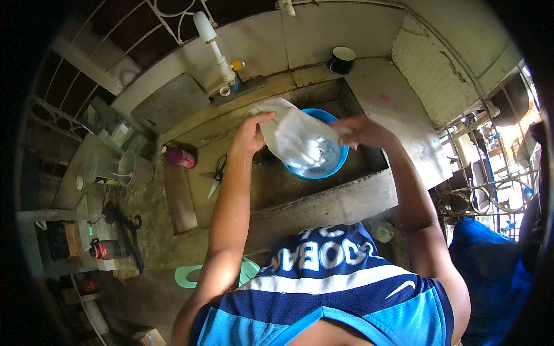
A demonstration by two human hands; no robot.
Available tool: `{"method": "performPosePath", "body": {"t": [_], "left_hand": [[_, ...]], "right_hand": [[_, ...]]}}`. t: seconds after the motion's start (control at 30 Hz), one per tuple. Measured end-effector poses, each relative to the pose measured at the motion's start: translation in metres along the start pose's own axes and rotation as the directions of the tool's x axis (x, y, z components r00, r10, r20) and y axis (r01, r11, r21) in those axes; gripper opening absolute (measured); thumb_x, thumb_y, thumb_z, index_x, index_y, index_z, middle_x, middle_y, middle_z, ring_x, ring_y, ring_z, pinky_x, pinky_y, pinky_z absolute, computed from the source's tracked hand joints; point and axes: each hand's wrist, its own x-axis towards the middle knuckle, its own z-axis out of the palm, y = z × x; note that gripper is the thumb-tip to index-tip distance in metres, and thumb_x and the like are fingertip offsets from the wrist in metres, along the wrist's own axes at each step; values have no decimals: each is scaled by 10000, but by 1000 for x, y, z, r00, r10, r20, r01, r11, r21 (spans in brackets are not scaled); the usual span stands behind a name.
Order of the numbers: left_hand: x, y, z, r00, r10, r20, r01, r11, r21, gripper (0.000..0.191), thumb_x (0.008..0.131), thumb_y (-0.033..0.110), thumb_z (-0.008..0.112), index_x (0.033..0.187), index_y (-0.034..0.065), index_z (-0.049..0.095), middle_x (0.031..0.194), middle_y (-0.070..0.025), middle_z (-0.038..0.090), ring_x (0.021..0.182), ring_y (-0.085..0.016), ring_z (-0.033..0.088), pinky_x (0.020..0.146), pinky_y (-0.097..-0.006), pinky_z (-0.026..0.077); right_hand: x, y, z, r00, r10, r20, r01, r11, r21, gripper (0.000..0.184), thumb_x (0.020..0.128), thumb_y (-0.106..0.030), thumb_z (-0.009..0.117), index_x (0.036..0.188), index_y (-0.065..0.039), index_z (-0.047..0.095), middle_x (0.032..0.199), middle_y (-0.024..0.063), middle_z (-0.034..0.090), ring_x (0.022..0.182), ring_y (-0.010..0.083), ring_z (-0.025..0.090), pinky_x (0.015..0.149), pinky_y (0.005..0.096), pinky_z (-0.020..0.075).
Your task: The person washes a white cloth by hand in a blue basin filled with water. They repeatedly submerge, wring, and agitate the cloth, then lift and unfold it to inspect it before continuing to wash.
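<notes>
A thin white bag or cloth (288, 129) is spread at a slant between my hands; the picture does not settle which it is. My left hand (252, 135) grips its upper left edge, thumb on top. At its right end, the fingers of my right hand (363, 132) are closed on the pale material, blurred by motion. Beneath it is a round blue basin (342, 161), partly covered, standing in a sunken concrete sink (368, 162). Bright reflections show at the lower part of the white material, over the basin. Scissors (216, 177) lie with blades apart, left of my left forearm.
A purple bottle (179, 157) lies at the sink's left end. White pipe with a tap (220, 60) rises behind. A dark cup (342, 60) stands on the back right ledge. Clear plastic containers (135, 166) sit at left. The sink's concrete front wall (329, 207) runs before my body.
</notes>
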Motion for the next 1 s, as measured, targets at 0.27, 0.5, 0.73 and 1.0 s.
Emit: {"method": "performPosePath", "body": {"t": [0.27, 0.5, 0.73, 1.0], "left_hand": [[17, -26, 3, 995, 44, -86, -64, 967, -248, 390, 969, 315, 612, 1198, 0, 586, 1152, -131, 659, 1047, -281, 649, 953, -407, 517], [111, -183, -32, 843, 429, 325, -176, 790, -587, 436, 1037, 351, 481, 1361, 59, 496, 1199, -100, 587, 1071, -204, 583, 888, -366, 514], [124, -181, -47, 993, 52, 105, -16, 947, -320, 271, 991, 295, 533, 1149, 78, 565, 1006, -51, 618, 887, -187, 619, 781, -353, 540], [16, -82, 21, 979, 73, -189, -76, 997, -10, 406, 892, 357, 715, 1107, 30, 606, 1039, -128, 662, 953, -251, 652, 966, -400, 518]], "right_hand": [[23, -10, 22, 901, -102, -421, 386, 629, 675, 420, 947, -317, 599, 1245, -23, 619, 1150, 91, 661, 980, 210, 644, 902, 361, 497], [93, -28, 127, 683, -579, -444, 78, 663, -745, 292, 797, -313, 675, 951, -65, 677, 871, 124, 658, 790, 269, 648, 736, 411, 512], [117, 10, 137, 506, -657, -558, 134, 700, -702, 212, 735, -214, 705, 863, -47, 676, 855, 163, 682, 788, 321, 668, 648, 444, 504], [96, 56, 37, 636, -122, -762, 385, 906, 176, 209, 938, -230, 666, 910, -23, 678, 788, 33, 633, 743, 140, 566, 691, 333, 469]]}}
